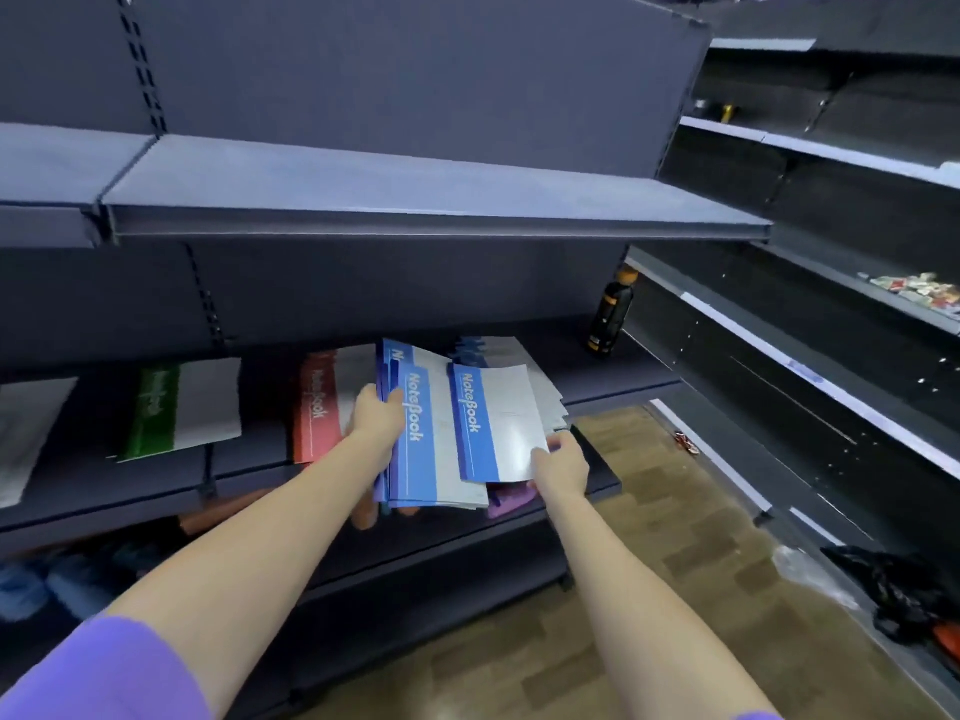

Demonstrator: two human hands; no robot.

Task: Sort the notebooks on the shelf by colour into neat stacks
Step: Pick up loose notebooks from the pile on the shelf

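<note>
Purple sleeve (104, 672) up front, both bare arms reaching to the shelf (156, 491). Left hand (376, 423) grips the spine side of the blue notebooks (431, 449), thumb on top, while the right hand (561, 462) pinches the near corner of the top blue notebook (498, 423). That pile sits fanned out at the shelf's right end, with the red notebook (317, 407) just left of it and the green notebook (171, 407) further left. These look thin, light and floppy with slick covers, so I'd squeeze the edges together rather than lift by one corner.
</note>
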